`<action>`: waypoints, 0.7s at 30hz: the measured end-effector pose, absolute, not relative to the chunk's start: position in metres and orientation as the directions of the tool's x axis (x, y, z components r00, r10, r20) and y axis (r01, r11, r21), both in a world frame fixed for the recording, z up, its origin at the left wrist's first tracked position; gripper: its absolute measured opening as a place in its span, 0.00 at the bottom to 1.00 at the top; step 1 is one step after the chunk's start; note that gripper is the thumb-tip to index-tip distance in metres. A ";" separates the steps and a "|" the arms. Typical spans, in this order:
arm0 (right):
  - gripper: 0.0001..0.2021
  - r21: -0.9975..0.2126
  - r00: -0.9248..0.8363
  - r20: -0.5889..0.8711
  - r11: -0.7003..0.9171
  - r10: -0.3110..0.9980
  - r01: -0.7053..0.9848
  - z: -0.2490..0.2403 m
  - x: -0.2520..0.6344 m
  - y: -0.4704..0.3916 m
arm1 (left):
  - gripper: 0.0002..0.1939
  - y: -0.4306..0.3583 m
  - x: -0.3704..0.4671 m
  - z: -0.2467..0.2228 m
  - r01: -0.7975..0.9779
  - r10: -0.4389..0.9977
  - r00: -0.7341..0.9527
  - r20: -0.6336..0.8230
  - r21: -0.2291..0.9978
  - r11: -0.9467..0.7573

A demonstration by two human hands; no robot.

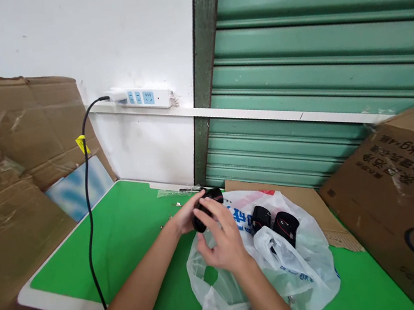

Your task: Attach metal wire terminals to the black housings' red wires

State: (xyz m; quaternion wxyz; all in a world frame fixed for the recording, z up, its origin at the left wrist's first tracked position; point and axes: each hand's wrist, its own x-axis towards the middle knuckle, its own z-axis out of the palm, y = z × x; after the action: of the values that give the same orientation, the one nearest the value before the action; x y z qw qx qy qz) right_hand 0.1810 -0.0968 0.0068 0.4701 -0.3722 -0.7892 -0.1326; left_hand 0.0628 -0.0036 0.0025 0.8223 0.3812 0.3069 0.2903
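A glossy black rounded part (217, 193) is between my two hands above the green tabletop; its exact kind cannot be made out. My left hand (188, 215) grips it from the left side, with the thumb side partly hidden. From the right, my right hand (224, 237) has its fingers bent against the same part, covering much of it. Just right of my hands lies a white plastic bag (242, 294) with blue print. Two similar parts rest on the bag: a black part (261, 217) and another black part with a red line (287, 226).
Small metal pieces (178, 204) and a clear packet (166, 192) lie toward the table's back. A black cable (88, 192) runs from the power strip (148, 97) down across the left side. Cardboard boxes stand left and right (400, 189). Behind is a green shutter (313, 63).
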 end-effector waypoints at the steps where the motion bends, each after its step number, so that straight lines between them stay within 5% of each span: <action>1: 0.24 -0.179 -0.195 0.870 0.659 0.452 0.730 0.006 0.182 -0.096 | 0.28 -0.004 0.063 0.001 -0.327 0.761 0.594 -0.261 0.785 0.525; 5: 0.16 -0.607 0.276 0.750 0.461 0.601 0.648 0.002 0.183 -0.089 | 0.29 -0.007 0.067 -0.001 -0.611 0.939 0.318 -0.129 0.729 0.307; 8: 0.25 -0.968 0.351 0.234 0.184 0.906 0.171 -0.002 0.181 -0.081 | 0.35 -0.013 0.069 -0.003 -0.670 0.990 0.139 -0.004 0.735 0.098; 10: 0.29 -0.988 0.153 -0.048 -0.024 0.987 -0.151 -0.002 0.181 -0.078 | 0.39 -0.017 0.067 -0.006 -0.667 0.993 0.099 0.068 0.745 0.015; 13: 0.31 -0.914 0.036 -0.144 -0.119 0.989 -0.387 0.000 0.182 -0.076 | 0.37 -0.019 0.058 -0.008 -0.655 0.983 0.153 0.102 0.756 0.023; 18: 0.31 -0.909 0.252 -0.099 0.016 0.963 -0.416 0.004 0.193 -0.072 | 0.29 -0.012 0.033 -0.003 -0.544 0.883 0.455 -0.116 0.749 0.379; 21: 0.25 -0.938 0.214 -0.048 0.030 0.976 -0.344 0.003 0.201 -0.070 | 0.28 -0.012 0.027 -0.001 -0.361 0.706 0.676 -0.211 0.741 0.566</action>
State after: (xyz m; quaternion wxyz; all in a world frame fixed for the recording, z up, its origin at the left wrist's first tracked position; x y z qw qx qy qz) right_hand 0.2008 -0.0697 0.0029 0.6297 -0.4589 -0.3438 0.5240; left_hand 0.0273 -0.0125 -0.0010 0.8484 0.3435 0.2516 0.3145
